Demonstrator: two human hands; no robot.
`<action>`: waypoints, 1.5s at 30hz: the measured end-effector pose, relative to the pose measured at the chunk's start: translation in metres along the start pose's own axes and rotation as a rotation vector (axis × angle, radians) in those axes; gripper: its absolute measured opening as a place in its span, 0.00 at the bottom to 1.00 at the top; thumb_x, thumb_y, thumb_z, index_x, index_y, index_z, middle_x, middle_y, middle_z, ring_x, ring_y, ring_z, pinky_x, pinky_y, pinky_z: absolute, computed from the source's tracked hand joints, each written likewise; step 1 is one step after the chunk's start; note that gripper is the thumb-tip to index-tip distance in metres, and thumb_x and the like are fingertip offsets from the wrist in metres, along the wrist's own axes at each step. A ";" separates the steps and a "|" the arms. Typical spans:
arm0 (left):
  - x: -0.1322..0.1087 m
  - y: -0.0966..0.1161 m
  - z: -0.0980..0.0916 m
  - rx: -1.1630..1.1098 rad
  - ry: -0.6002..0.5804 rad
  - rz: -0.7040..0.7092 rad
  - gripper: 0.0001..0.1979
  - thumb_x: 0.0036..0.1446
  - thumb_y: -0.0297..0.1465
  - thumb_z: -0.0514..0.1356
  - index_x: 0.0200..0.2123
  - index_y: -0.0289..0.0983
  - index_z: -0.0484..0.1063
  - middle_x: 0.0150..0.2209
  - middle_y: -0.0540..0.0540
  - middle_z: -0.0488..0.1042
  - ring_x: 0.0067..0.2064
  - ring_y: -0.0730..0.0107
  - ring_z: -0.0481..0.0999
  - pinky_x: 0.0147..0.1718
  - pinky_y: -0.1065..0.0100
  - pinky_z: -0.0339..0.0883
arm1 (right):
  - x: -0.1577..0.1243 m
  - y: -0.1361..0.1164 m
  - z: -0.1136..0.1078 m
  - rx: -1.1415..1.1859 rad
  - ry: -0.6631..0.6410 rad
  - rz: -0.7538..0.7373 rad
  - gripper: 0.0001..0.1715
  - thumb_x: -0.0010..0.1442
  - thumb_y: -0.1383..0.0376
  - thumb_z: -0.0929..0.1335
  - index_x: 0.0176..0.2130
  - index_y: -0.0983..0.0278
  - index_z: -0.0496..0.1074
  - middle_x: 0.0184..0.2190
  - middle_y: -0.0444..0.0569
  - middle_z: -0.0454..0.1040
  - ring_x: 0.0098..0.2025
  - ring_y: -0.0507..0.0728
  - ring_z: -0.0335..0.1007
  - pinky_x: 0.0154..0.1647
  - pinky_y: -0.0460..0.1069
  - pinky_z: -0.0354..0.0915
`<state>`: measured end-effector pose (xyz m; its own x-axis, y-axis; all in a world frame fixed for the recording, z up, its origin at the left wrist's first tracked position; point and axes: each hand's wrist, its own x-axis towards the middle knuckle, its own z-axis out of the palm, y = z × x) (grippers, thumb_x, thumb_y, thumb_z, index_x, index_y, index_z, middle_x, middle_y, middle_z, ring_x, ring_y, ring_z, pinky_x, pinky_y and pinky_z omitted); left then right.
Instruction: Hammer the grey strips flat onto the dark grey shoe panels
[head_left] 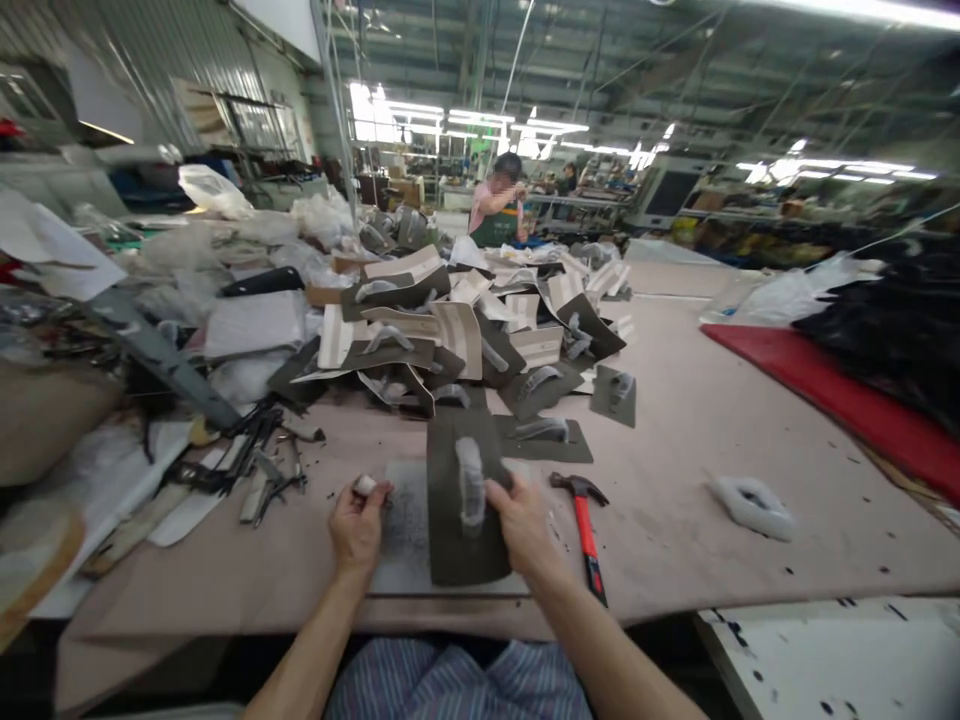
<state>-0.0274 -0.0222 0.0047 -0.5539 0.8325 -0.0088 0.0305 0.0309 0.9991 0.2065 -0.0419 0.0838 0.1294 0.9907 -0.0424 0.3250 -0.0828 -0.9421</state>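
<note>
Looks matt and smooth on the dark grey panel (448, 510), with crinkled, translucent plastic over its handle (471, 482). Appears scuffed and speckled on the pale board (403, 565), dark metallic on the hammer head (579, 487), matt on the table covering (667, 520), glossy and plastic-like on the black pile (892, 305).

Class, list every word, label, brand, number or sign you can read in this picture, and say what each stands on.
Readable text: none.
Apron on the person across the bench: pale marks, too small and blurred to read.
Hammer: small marks low on the handle, too blurred to make out.
Held trowel: no lettering visible.
</note>
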 end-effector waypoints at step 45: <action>0.007 0.005 0.057 0.285 -0.519 0.309 0.09 0.55 0.32 0.61 0.40 0.38 0.74 0.37 0.45 0.82 0.38 0.66 0.80 0.40 0.67 0.73 | -0.031 0.058 -0.010 -0.415 0.123 -0.369 0.18 0.67 0.60 0.62 0.54 0.63 0.66 0.53 0.57 0.71 0.57 0.62 0.64 0.59 0.59 0.61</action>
<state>0.0161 0.0150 0.0074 -0.0144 0.9825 0.1857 0.3819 -0.1663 0.9091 0.2304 -0.0781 0.0332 0.0374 0.9443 0.3269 0.7073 0.2060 -0.6762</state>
